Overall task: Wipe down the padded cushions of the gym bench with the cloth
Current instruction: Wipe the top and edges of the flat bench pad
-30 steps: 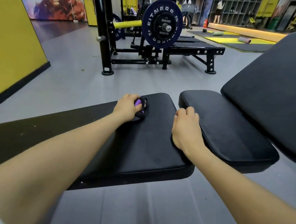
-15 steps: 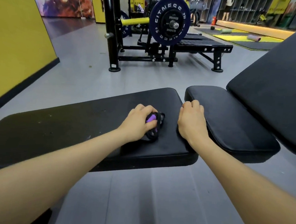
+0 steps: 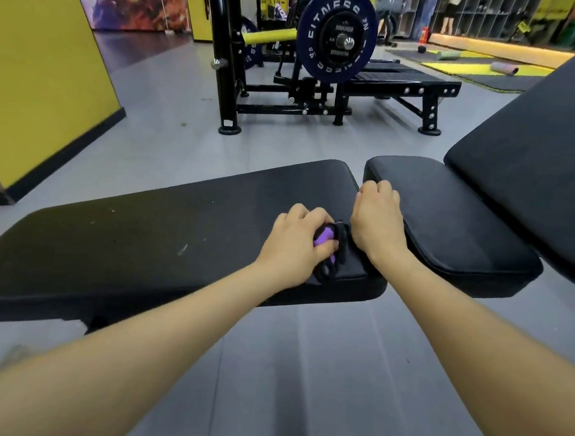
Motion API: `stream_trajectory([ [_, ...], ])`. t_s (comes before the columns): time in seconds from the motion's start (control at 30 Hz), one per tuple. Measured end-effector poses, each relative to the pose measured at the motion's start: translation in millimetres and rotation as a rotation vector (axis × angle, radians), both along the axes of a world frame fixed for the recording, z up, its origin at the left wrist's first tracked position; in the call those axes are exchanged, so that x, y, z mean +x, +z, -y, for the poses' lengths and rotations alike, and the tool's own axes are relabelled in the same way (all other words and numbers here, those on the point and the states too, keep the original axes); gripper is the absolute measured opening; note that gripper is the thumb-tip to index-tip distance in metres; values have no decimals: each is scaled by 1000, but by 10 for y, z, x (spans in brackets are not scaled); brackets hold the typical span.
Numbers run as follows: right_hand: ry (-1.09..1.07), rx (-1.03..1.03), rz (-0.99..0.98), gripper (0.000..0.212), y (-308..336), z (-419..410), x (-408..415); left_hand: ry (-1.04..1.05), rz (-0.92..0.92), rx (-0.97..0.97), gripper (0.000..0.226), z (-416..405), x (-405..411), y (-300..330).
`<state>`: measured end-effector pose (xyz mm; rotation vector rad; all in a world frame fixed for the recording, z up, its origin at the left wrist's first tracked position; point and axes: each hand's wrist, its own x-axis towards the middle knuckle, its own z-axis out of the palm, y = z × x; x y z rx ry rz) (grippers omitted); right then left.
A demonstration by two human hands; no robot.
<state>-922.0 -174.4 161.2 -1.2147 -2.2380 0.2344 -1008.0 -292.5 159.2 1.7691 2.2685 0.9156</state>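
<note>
The left hand (image 3: 296,244) grips a bunched purple and black cloth (image 3: 328,246), pressing it onto the long bench cushion (image 3: 142,235) near its right end and front edge. The right hand (image 3: 376,220), fingers curled, grips that cushion's right edge beside the neighbouring seat pad (image 3: 449,222).

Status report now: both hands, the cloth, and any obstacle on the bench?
Left hand grips cloth on long cushion, near its right end. Right hand curled over cushion edge at the gap, close beside cloth. No other obstacle seen.
</note>
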Motion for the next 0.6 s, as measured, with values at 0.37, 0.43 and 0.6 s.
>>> stream_trajectory([
  [0.37,19,55,105,18,52,65,69,184,-41,-6,26,290,-348,-40],
  [0.43,14,57,106,19,28,34,44,125,-40,27,27,108,-55,-23],
  [0.6,-11,24,49,21,9,13,29,9,-17,35,30,9,141,58],
])
